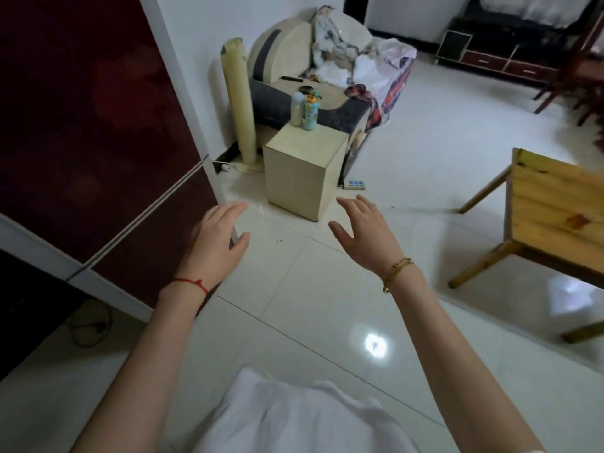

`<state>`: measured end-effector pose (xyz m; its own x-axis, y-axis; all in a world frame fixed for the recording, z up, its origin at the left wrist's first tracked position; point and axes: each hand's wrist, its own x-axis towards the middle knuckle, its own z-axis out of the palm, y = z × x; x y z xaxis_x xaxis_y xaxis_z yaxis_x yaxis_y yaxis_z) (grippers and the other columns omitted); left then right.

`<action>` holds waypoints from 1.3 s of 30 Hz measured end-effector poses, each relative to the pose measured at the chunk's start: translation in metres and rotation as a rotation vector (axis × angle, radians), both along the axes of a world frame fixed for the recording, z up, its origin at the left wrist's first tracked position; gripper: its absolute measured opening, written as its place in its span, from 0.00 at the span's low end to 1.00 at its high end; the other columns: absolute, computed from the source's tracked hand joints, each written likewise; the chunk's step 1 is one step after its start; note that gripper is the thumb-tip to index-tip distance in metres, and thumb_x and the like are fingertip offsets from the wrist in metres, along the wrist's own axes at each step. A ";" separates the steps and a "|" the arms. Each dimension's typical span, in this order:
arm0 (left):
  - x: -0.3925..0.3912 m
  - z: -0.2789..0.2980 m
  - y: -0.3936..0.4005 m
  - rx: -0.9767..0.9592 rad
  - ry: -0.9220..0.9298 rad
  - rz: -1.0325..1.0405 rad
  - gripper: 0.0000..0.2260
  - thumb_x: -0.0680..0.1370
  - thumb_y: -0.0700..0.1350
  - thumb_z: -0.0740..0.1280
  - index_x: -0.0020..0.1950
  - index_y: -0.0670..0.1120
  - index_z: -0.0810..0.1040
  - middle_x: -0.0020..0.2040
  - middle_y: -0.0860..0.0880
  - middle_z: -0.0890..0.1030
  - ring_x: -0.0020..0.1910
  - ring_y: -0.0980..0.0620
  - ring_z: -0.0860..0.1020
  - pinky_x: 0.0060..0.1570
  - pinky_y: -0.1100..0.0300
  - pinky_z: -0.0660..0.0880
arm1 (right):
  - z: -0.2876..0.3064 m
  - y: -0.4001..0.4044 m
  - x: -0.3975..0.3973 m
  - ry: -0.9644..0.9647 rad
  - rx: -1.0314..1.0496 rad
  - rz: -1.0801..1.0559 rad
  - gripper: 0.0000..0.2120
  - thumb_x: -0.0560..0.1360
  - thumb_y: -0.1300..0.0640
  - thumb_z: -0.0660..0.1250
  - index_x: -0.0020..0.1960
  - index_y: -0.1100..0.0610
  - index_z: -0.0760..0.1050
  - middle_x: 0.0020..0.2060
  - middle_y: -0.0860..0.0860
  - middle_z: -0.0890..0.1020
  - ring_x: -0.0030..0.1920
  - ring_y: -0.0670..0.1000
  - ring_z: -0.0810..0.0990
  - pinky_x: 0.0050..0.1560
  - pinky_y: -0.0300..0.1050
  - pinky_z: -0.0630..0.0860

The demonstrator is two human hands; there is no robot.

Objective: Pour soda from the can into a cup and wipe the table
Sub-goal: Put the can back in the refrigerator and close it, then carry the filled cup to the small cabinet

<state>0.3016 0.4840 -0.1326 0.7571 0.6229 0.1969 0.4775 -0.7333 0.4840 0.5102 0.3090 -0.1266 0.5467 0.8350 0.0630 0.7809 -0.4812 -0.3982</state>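
Observation:
My left hand and my right hand are both stretched out in front of me above the white tiled floor, fingers relaxed and holding nothing. A red string sits on the left wrist and a gold bracelet on the right. A wooden table stands at the right edge, only its corner in view. No soda can, cup or cloth shows in this view.
A dark red door stands at the left. Ahead, a small beige cabinet carries two bottles, beside a tall fan and a sofa heaped with clothes. A power strip lies on the floor.

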 end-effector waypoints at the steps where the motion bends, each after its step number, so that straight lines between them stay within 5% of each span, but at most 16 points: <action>1: 0.014 0.000 -0.013 -0.002 -0.002 -0.021 0.23 0.78 0.41 0.66 0.73 0.44 0.69 0.71 0.47 0.71 0.72 0.49 0.65 0.71 0.56 0.60 | 0.000 -0.018 0.008 -0.003 0.002 -0.020 0.26 0.81 0.47 0.58 0.75 0.58 0.62 0.72 0.54 0.69 0.77 0.57 0.57 0.76 0.54 0.56; 17: 0.212 -0.022 -0.238 -0.058 -0.039 -0.387 0.22 0.79 0.44 0.65 0.73 0.46 0.69 0.70 0.48 0.73 0.70 0.48 0.68 0.69 0.44 0.67 | -0.005 -0.310 0.130 -0.014 -0.066 -0.353 0.26 0.81 0.47 0.57 0.76 0.57 0.61 0.73 0.52 0.68 0.77 0.55 0.58 0.78 0.51 0.54; 39: 0.514 -0.033 -0.420 -0.040 0.060 -0.833 0.22 0.79 0.46 0.65 0.74 0.49 0.68 0.70 0.50 0.73 0.70 0.49 0.68 0.71 0.45 0.66 | -0.030 -0.517 0.329 0.033 0.011 -0.819 0.25 0.81 0.48 0.59 0.75 0.56 0.62 0.72 0.52 0.69 0.76 0.53 0.59 0.77 0.54 0.57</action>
<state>0.8158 0.0643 -0.1658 0.9815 -0.1394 0.1316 -0.1875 -0.8408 0.5079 0.8395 -0.2076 -0.1565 0.9845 0.1700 0.0421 0.1718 -0.8898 -0.4227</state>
